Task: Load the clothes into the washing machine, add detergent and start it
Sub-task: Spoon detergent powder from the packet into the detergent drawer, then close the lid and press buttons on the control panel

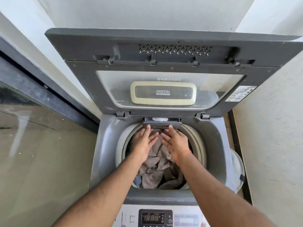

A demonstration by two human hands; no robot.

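Observation:
A grey top-loading washing machine (108, 145) stands with its lid (164, 76) raised upright. Brownish clothes (157, 167) lie crumpled in the drum. At the drum's far rim the grey detergent drawer (161, 126) sticks out a little, with white powder showing behind its front. My left hand (144, 143) and my right hand (176, 142) reach over the clothes, fingers straight, each with fingertips touching the drawer front. A red thread circles my right wrist.
The control panel (155, 217) with a lit digital display sits at the near edge. A glass sliding door (32, 128) runs along the left. A white wall (270, 128) is close on the right, with a white tub (237, 171) wedged beside the machine.

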